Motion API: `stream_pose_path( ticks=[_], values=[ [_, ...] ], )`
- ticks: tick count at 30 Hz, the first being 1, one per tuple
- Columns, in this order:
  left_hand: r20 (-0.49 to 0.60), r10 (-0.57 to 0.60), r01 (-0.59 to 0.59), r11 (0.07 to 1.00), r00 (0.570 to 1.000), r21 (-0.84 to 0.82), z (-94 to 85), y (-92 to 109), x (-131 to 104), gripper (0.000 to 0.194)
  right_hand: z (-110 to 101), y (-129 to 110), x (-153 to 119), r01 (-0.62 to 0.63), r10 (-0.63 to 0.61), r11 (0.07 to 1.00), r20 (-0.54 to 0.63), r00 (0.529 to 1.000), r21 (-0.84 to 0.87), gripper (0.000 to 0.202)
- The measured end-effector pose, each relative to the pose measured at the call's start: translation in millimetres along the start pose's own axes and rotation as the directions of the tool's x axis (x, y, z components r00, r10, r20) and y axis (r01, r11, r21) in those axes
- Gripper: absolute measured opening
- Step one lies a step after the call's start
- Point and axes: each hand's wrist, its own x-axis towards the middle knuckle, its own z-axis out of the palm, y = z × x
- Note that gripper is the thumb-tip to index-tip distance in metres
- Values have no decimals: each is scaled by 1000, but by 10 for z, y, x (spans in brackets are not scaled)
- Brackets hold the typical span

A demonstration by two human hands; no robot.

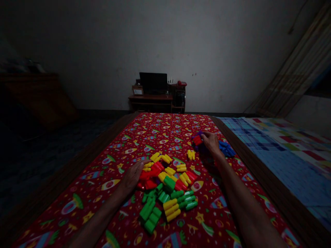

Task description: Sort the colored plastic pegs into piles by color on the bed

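My left hand rests against the left side of a mixed pile of toy building blocks, its fingers stretched along yellow blocks and red blocks. In front of it lie green blocks and a three-ribbed yellow block. Farther off to the right, my right hand is closed with its fingertips on a red block, right by purple blocks; its fingers partly cover them. A pile of blue blocks lies just right of that hand, and a lone yellow block to its left.
The blocks lie on a long red cloth printed with rockets, with a brown border along both sides. To the right is bedding with checks. A small desk with a monitor stands against the far wall. The room is dim.
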Motion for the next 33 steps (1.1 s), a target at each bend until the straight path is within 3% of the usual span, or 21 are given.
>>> stream_pose_path(
  ticks=[3,6,8,12,14,16,21,25,29,33],
  values=[
    [-3,-10,10,1000,1000,-1,-6,30,-6,59,7,17,43,-77,60,969,76,995,236,34],
    [-3,0,0,1000,1000,-1,-2,54,-11,58,29,-152,-13,-99,-12,894,244,970,437,33],
    [-8,5,-5,1000,1000,-10,5,52,-14,58,75,-352,-132,-103,-123,852,389,913,513,31],
    [-15,-5,3,992,1000,-122,-2,61,-29,61,260,-802,-513,-144,-351,766,594,724,627,27],
    [-53,11,-21,980,999,-200,-23,89,-40,65,365,-982,-718,-165,-398,735,616,680,658,24],
    [-72,45,-60,973,996,-224,-43,120,-47,67,449,-1109,-896,-177,-413,719,617,669,672,22],
    [31,47,-42,989,998,-145,-37,130,-40,64,515,-1217,-1087,-58,-442,738,546,712,672,19],
    [-1,13,-13,983,1000,-184,-22,116,-43,64,429,-1111,-859,10,-370,804,486,792,595,19],
    [-4,-18,17,984,1000,-176,-33,129,-51,66,198,-774,-418,65,-204,898,281,938,435,22],
    [-11,-38,36,988,999,-150,-29,88,-29,65,-36,-315,-92,78,-90,984,66,994,158,27]
  ],
)
